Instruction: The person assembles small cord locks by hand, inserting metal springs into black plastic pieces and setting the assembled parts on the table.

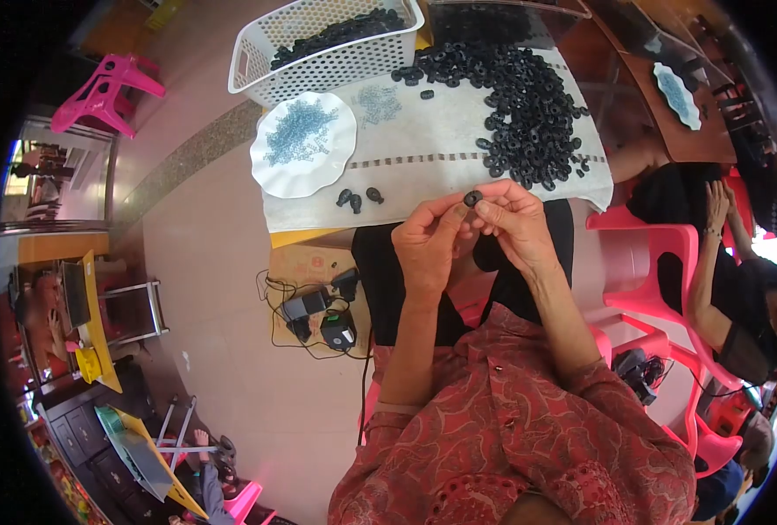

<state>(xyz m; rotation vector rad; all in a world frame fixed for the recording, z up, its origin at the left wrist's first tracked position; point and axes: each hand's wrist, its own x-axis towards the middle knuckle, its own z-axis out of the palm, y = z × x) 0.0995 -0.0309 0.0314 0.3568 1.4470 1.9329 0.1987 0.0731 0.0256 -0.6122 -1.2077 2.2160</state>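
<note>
Close to the table's front edge, my left hand (429, 241) and my right hand (518, 229) meet, fingertips pinched on one small black plastic cord lock (472, 199). Both thumbs and forefingers press on it from either side. A few similar black cord locks (356, 201) lie to the left on the cloth. Behind them a white wavy-rimmed plate (268, 178) carries many tiny bluish, shiny pieces, perhaps springs. More of these tiny pieces (377, 104) are scattered beside the plate. A large heap of black plastic parts (533, 118) spreads over the right of the table.
A white perforated basket (336, 67) with black parts stands at the back left. Chargers and cables (318, 311) lie on cardboard below. At the right, a person sits by a pink chair (642, 262). A pink stool (108, 92) stands far left.
</note>
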